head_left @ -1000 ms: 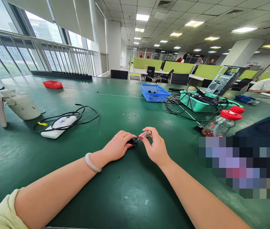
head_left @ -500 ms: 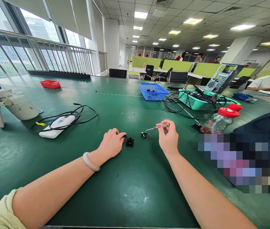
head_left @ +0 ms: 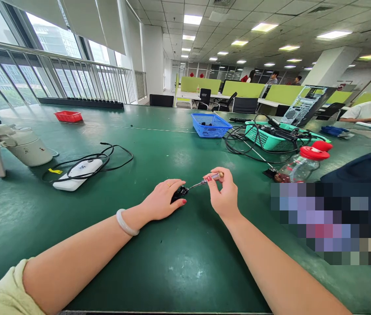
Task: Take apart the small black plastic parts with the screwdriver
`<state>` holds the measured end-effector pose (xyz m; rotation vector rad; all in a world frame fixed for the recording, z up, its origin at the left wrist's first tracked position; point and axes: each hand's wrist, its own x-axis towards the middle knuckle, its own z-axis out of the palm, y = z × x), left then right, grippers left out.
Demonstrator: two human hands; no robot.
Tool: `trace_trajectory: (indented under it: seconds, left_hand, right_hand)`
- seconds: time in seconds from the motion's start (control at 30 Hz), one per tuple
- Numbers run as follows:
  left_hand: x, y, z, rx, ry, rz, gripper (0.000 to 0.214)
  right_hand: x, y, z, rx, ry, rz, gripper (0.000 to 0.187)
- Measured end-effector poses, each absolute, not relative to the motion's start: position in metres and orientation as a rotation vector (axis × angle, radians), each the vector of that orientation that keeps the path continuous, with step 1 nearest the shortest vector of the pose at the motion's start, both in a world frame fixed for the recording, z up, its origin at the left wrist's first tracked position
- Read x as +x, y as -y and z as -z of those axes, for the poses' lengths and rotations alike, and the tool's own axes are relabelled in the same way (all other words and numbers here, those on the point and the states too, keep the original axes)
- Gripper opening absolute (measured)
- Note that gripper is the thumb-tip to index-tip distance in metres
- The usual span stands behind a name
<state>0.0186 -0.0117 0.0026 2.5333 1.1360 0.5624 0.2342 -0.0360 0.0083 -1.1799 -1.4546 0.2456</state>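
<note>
My left hand (head_left: pixel 162 199) rests on the green tabletop, thumb and fingers closed around small black parts (head_left: pixel 179 194) that they partly cover. In my right hand (head_left: pixel 225 192) is a screwdriver (head_left: pixel 201 182) with a clear handle, pinched between thumb and fingers. Its metal shaft slants down to the left, and the tip is at the right side of the black parts. Whether the tip touches them I cannot tell.
A white device with a black cable (head_left: pixel 81 173) and a beige jug (head_left: pixel 24 144) stand left. Beyond are a red tray (head_left: pixel 68 116), a blue basket (head_left: pixel 211 127) and a green basket (head_left: pixel 257 136) of cables. A red-lidded jar (head_left: pixel 300 166) stands right; a person (head_left: pixel 365 109) sits behind.
My left hand has moved right and closed around the black parts. The small black piece at the screwdriver tip has moved left with the screwdriver to the square black part.
</note>
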Motion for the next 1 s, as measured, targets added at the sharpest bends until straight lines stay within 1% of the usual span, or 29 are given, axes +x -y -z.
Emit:
trace_trajectory:
  seconds: [0.13, 0.33, 0.43, 0.7, 0.8, 1.0]
  left_hand:
    - [0.026, 0.01, -0.001, 2.553, -1.175, -0.497, 0.051]
    - [0.025, 0.009, 0.001, 2.596, -1.209, -0.496, 0.026]
    - [0.022, 0.011, 0.001, 2.625, -1.206, -0.511, 0.02]
    - [-0.009, 0.033, -0.006, 2.63, -1.273, -0.435, 0.02]
    - [-0.048, 0.041, -0.006, 2.626, -1.335, -0.473, 0.022]
    - [-0.157, 0.042, -0.003, 2.525, -1.722, -0.523, 0.035]
  right_hand:
    - [0.235, 0.033, -0.006, -1.198, 1.472, -0.298, 0.015]
    - [0.23, 0.036, -0.004, -1.105, 1.478, -0.432, 0.016]
    - [0.232, 0.036, -0.002, -1.059, 1.458, -0.478, 0.018]
    - [0.245, 0.027, 0.004, -0.945, 1.276, -0.532, 0.027]
    - [0.247, 0.026, 0.005, -0.961, 1.222, -0.503, 0.027]
    - [0.244, 0.028, 0.004, -0.95, 1.209, -0.552, 0.026]
